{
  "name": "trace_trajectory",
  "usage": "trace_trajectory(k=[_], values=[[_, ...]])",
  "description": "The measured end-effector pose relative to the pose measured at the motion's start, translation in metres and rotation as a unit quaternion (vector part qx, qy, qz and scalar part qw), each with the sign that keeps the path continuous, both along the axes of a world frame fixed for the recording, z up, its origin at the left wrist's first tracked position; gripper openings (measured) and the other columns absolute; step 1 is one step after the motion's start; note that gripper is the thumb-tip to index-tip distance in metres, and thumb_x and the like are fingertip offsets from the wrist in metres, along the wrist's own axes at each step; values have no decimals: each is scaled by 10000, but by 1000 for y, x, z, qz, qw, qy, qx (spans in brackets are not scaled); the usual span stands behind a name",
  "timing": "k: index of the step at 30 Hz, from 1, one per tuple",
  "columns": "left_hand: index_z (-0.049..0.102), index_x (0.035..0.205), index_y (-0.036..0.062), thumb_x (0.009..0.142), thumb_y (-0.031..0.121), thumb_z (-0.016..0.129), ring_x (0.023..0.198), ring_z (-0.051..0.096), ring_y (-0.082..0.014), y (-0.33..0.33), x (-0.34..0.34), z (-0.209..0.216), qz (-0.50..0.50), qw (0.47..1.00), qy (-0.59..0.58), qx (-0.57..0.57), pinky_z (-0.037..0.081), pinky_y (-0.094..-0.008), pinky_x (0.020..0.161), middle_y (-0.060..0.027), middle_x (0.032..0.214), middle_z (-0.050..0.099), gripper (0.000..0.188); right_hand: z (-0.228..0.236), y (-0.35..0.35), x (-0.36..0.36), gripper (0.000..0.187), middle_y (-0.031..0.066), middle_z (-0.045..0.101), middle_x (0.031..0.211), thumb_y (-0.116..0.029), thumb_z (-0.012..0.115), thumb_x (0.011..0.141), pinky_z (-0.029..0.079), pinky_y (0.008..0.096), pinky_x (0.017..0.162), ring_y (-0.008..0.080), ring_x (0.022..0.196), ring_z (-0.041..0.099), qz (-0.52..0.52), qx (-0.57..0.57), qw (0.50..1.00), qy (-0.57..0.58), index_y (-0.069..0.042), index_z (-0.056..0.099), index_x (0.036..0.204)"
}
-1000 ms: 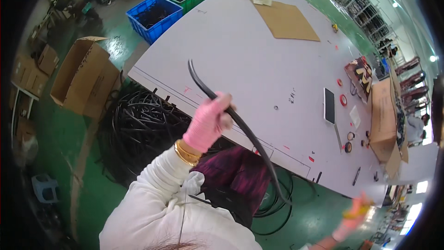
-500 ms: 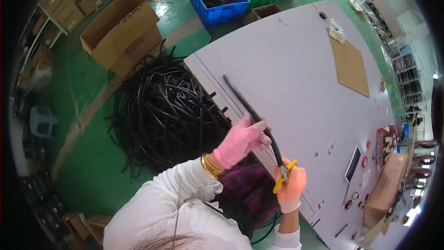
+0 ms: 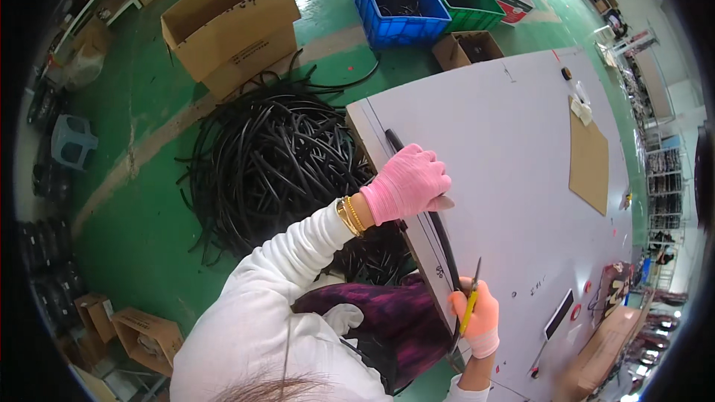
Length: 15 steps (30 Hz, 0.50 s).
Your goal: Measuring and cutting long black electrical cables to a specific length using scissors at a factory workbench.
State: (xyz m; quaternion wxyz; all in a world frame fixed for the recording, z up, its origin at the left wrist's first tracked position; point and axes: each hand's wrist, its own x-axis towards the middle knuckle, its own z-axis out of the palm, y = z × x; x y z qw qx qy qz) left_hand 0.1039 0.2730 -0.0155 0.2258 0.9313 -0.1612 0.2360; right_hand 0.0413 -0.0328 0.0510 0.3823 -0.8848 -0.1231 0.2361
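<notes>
A length of black rubber tubing [image 3: 441,242] lies along the left edge of the white table, its far end on the tabletop. My left hand [image 3: 410,180], in a pink glove, is closed over the tubing near that far end. My right hand [image 3: 482,321], in an orange glove, grips yellow-handled snips [image 3: 471,310] with the pointed metal tip up. Nearer me, the tubing runs beside the right hand's fingers; whether they also pinch it I cannot tell. A large tangled heap of black tubing [image 3: 279,156] lies on the floor left of the table.
The white table [image 3: 514,179] carries a brown cardboard sheet [image 3: 588,160], a dark flat device [image 3: 558,314] and several tape rolls. An open carton [image 3: 246,37] stands behind the heap. Blue [image 3: 402,22] and green [image 3: 469,11] crates stand beyond the table. A stool [image 3: 72,141] is far left.
My left hand has turned palm down and moved toward the tubing's far end. In my right hand the snips have swung upright, away from the tubing. The whole view has shifted.
</notes>
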Motion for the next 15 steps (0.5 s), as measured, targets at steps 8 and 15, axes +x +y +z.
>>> trace_trajectory(k=[8,15], values=[[654,706,147,849,475,706,857,608,-252,45,6,-6,69,997,21,11,448,-403,845,-23,769,610,362,-15,35,22,220,120,595,689,-110,748,864,461,366,594,270,626,580,104,-83,986,-98,-8,666,1041],[662,702,136,839,441,714,868,602,-255,50,9,-7,100,995,22,-18,439,-407,862,-32,764,610,338,-12,46,30,265,156,573,679,-153,779,850,447,421,589,360,629,576,92,-96,989,-67,-29,679,1061]])
